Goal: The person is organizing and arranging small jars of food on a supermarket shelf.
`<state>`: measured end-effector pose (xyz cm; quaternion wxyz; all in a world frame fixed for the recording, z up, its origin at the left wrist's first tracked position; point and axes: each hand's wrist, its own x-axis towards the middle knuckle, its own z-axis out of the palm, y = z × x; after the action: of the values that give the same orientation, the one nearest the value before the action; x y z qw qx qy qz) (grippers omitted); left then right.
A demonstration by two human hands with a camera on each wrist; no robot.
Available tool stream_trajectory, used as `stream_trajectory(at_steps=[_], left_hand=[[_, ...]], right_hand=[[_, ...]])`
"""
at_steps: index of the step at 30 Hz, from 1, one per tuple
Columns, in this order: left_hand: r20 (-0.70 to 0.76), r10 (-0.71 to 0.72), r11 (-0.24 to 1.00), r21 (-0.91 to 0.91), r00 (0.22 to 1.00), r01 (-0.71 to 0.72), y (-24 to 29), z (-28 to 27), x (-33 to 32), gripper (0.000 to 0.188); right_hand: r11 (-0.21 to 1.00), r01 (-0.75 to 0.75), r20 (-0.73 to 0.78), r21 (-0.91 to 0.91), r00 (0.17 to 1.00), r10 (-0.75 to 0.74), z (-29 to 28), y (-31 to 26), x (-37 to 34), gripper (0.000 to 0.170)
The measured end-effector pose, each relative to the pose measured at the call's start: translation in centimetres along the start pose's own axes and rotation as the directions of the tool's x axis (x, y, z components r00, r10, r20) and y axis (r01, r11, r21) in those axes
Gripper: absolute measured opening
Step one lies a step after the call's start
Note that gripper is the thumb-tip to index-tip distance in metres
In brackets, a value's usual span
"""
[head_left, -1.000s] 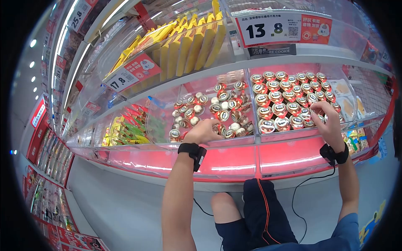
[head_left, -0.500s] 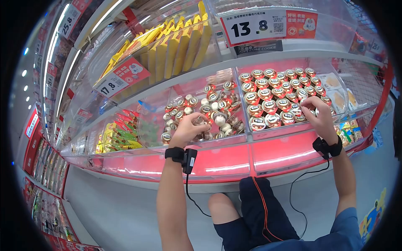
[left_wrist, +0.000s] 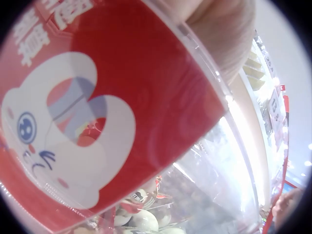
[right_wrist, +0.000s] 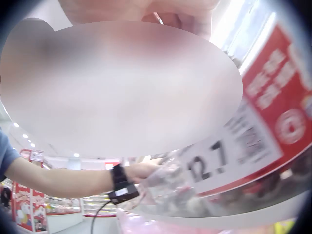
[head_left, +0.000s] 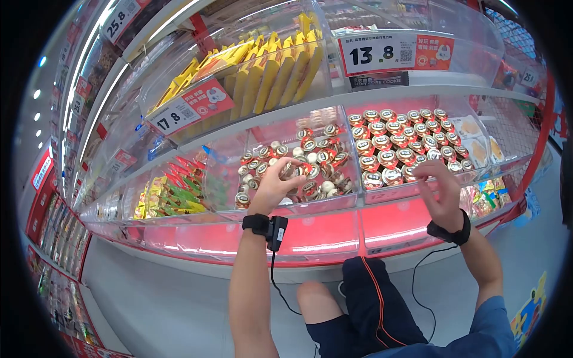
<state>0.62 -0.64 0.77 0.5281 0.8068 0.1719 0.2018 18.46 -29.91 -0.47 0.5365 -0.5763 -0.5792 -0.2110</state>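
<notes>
In the head view, my left hand [head_left: 276, 190] is over the left compartment, thumb and fingers curled round a small gold-lidded cup [head_left: 302, 170]. Around it lie loose cups [head_left: 326, 156] at mixed angles, some showing round white undersides. My right hand [head_left: 440, 194] is raised above the front edge of the right compartment, its fingers bent and apart, with no cup visible in them. Behind it, lidded cups [head_left: 388, 159] stand upright in close rows. The left wrist view shows part of my left hand [left_wrist: 222, 36] behind a red label; white undersides [left_wrist: 144, 221] show below.
A clear divider [head_left: 352, 156] separates the two compartments, and a clear front wall [head_left: 316, 206] runs along them. Green and red packets [head_left: 182, 190] fill the bin at left. Above are yellow packets [head_left: 262, 74] and a price sign [head_left: 382, 53]. Flat packs [head_left: 476, 149] stand at right.
My right hand has drawn back from the rows of cups, toward the left and the front edge. My left hand, earlier low among the loose cups, has lifted with a cup in its fingers.
</notes>
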Motion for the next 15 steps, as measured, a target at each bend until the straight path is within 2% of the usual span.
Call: stream_trajectory(at_steps=[2, 4, 6, 7, 8, 10, 13, 15], left_hand=[[-0.004, -0.009, 0.999, -0.033, 1.0, 0.009, -0.2, 0.0, 0.0, 0.033], [-0.016, -0.01, 0.998, -0.066, 1.0, 0.009, -0.3, -0.2, 0.1, 0.034], [-0.022, 0.001, 0.995, -0.097, 1.0, -0.003, -0.2, -0.1, 0.0, 0.034], [-0.036, 0.033, 0.996, -0.078, 0.999, -0.036, -0.5, -0.3, 0.1, 0.034], [-0.021, -0.008, 0.995, -0.102, 1.0, 0.006, 0.1, -0.3, -0.1, 0.034], [-0.038, 0.077, 0.993, -0.084, 0.996, -0.079, 0.0, -0.2, -0.1, 0.033], [-0.046, 0.147, 0.98, -0.129, 0.988, -0.152, 0.3, -0.2, -0.3, 0.034], [-0.056, 0.163, 0.975, -0.142, 0.985, -0.169, 0.4, -0.4, -0.6, 0.035]], right_hand=[[0.975, -0.079, 0.169, 0.21, 0.985, 0.043, 2.0, -2.0, 0.9, 0.025], [0.81, -0.308, 0.291, 0.5, 0.94, 0.178, 5.4, -3.1, 2.0, 0.035], [0.679, -0.395, 0.311, 0.618, 0.917, 0.251, 9.6, -3.4, 3.5, 0.042], [0.598, -0.513, 0.375, 0.616, 0.858, 0.351, 11.5, -3.3, 4.7, 0.045], [0.5, -0.619, 0.442, 0.606, 0.784, 0.435, 13.3, -3.0, 6.0, 0.049], [0.511, -0.74, 0.515, 0.436, 0.672, 0.533, 16.5, -1.3, 8.5, 0.05], [0.546, -0.826, 0.66, 0.138, 0.488, 0.572, 18.0, -0.6, 11.2, 0.044], [0.66, -0.752, 0.699, -0.005, 0.469, 0.54, 18.6, -0.1, 11.5, 0.038]])
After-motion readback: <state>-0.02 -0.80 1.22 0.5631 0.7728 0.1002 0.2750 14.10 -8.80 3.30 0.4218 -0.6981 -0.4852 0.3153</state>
